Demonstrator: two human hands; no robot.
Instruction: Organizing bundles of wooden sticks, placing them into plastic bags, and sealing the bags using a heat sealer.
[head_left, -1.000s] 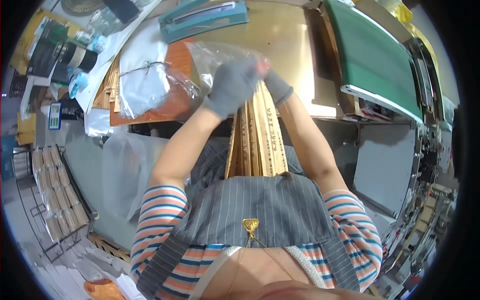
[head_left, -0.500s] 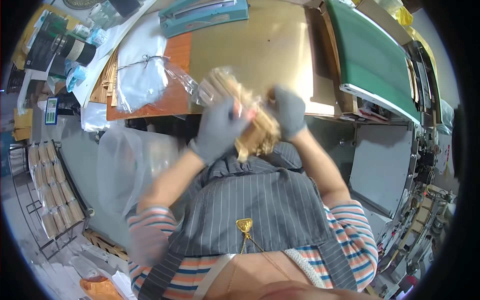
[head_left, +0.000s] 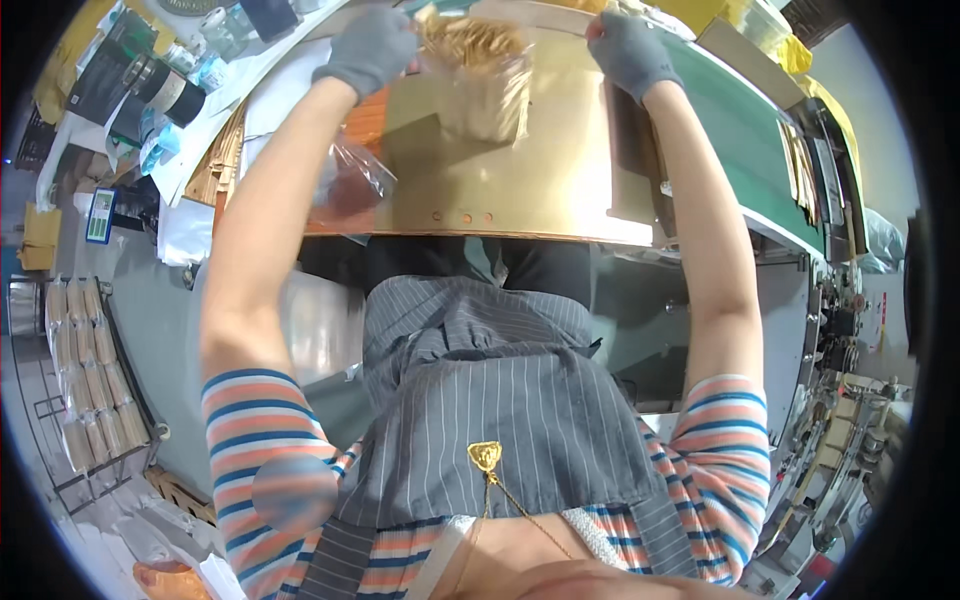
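A clear plastic bag (head_left: 485,105) with a bundle of tan strips lies on the tan board (head_left: 545,175), its contents blurred at the far end. Just left of it is my gloved left hand (head_left: 372,48), fingers curled near the bag's far left corner; what they hold is hidden. My right hand (head_left: 636,52), in a matching grey glove, is at the far right of the board, apart from the bag. Its fingers are curled in too, and I cannot see what is in them. Both arms reach far forward.
Loose clear plastic (head_left: 350,185) lies on the orange-brown surface at left. A green panel (head_left: 725,140) stands at right. Jars and a black cylinder (head_left: 165,88) crowd the far left. A wire rack (head_left: 90,375) of packed tan bundles stands lower left.
Both hands have moved forward and apart, away from my lap. The bagged bundle, earlier held between them over the board's near edge, now lies farther away on the board.
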